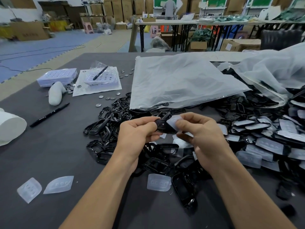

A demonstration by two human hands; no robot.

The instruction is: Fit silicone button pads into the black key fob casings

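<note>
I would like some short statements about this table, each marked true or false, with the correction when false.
1. The left hand holds a black casing. True.
2. The right hand holds a pen. False: it holds a translucent pad against the casing.
3. Two loose pads lie on the table to the left of the arms. True.
4. The black pen near the left edge stands upright in a cup. False: it lies flat on the table.
5. Coin cells lie scattered near the plastic trays. True.
</note>
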